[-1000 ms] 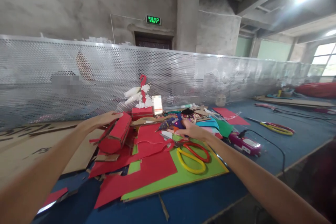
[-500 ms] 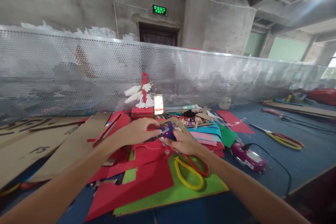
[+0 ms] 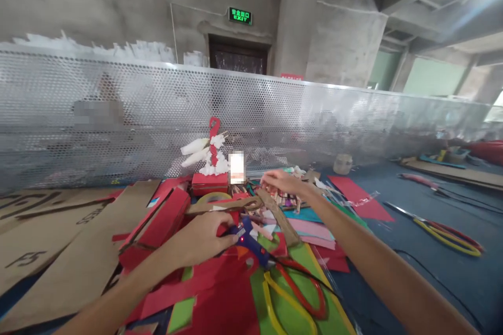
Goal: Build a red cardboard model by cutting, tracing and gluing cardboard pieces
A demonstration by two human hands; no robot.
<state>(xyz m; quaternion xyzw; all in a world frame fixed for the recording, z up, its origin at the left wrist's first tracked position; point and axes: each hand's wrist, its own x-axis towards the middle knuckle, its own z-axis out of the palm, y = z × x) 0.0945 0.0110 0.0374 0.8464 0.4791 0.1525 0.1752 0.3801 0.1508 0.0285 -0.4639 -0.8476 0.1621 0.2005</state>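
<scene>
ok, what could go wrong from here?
1. Burn: the left hand grips the blue glue gun by its front part, and its red light is lit. If it's hot, fingers could get burned; the nozzle itself is hidden.
2. Snag: the gun's black cord runs by the handles of the scissors, so a pull might catch them.
</scene>
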